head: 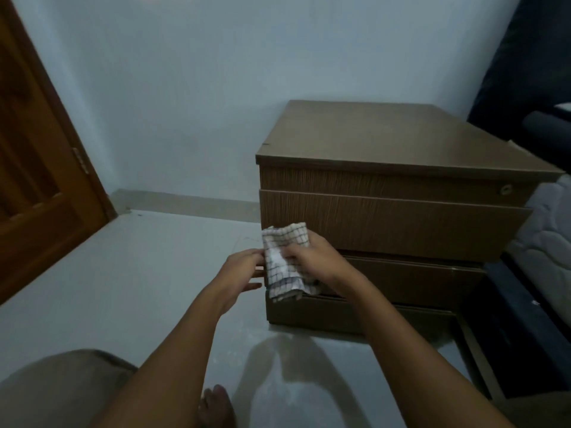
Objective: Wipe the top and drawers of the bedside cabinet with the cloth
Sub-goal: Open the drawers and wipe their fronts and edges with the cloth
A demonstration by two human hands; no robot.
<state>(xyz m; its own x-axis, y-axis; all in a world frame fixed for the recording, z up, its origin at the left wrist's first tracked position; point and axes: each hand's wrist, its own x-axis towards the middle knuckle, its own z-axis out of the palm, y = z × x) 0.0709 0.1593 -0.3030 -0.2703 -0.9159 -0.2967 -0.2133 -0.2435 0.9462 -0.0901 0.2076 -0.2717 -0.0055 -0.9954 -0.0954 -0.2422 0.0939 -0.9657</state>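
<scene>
Head view shows my right hand (pixel 312 257) gripping the cloth (pixel 285 261) against the cabinet's (pixel 386 217) lower drawer (pixel 417 279), left hand (pixel 244 273) open beside it.

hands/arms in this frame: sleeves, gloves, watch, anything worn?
Nothing worn that shows. Left hand and right hand are bare, no gloves; no rings visible, though the frame is dim. Both forearms are bare to the bottom edge of the picture: no sleeves, watch or bands in view.
</scene>
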